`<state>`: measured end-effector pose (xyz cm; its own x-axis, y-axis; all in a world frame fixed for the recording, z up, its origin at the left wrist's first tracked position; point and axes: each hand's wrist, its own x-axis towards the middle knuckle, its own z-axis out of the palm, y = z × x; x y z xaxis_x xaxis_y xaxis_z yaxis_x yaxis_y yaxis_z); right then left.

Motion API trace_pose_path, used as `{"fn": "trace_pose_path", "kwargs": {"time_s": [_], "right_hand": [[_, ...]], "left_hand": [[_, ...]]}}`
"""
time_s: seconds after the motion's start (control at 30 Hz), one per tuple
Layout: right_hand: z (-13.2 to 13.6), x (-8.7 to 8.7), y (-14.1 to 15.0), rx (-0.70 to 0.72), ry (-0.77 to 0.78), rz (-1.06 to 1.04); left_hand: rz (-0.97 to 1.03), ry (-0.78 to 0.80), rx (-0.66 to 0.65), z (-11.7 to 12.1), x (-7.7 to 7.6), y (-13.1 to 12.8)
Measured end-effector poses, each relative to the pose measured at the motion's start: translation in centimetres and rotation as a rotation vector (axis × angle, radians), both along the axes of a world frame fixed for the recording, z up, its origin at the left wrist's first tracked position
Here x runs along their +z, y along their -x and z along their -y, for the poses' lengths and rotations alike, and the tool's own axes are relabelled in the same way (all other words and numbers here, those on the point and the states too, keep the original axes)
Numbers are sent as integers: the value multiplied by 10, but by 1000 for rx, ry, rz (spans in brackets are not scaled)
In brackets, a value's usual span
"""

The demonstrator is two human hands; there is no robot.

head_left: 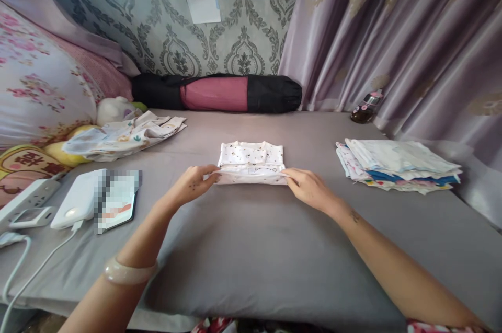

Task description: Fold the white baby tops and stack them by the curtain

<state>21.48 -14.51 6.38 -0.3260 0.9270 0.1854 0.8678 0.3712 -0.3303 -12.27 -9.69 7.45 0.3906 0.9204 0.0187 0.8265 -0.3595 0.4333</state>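
A small white printed garment [251, 161] lies folded in the middle of the grey bed sheet [251, 249]. My left hand [195, 184] pinches the near left corner of its folded edge. My right hand [308, 187] pinches the near right corner. Both hands hold the near edge lifted slightly off the sheet, with the fingers closed on the cloth. A pale bangle [129, 272] sits on my left wrist.
A stack of folded clothes [396, 164] lies at the right. An unfolded printed garment [125, 136] lies at the left beside pillows [39, 87]. A power bank [80, 198], a phone [117, 199] and a power strip [27, 196] sit near left. A black and pink roll bag [216, 93] lies against the wall. A small bottle [366, 107] stands by the curtain.
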Motion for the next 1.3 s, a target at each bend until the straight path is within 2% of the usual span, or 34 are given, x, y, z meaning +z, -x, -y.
{"fn": "trace_pose_path", "kwargs": {"time_s": [0.13, 0.27, 0.4, 0.6, 0.83, 1.1, 1.3], "right_hand": [[-27, -5, 8, -185, -31, -41], [-50, -8, 18, -294, -71, -14], [-66, -14, 30, -392, -89, 32], [-89, -19, 39, -470, -83, 145], [-112, -25, 39, -477, -27, 242], [-122, -35, 35, -519, 6, 215], [-126, -41, 31, -563, 35, 131]], "left_hand": [[5, -86, 156, -24, -14, -20], [-5, -125, 294, -41, -26, -37], [-10, -161, 372, -52, -33, -52], [-29, -239, 404, -73, -42, -66], [-109, -219, 417, -96, -48, -72], [-183, -199, 412, -105, -49, -74], [-179, -185, 424, -114, -56, -73]]}}
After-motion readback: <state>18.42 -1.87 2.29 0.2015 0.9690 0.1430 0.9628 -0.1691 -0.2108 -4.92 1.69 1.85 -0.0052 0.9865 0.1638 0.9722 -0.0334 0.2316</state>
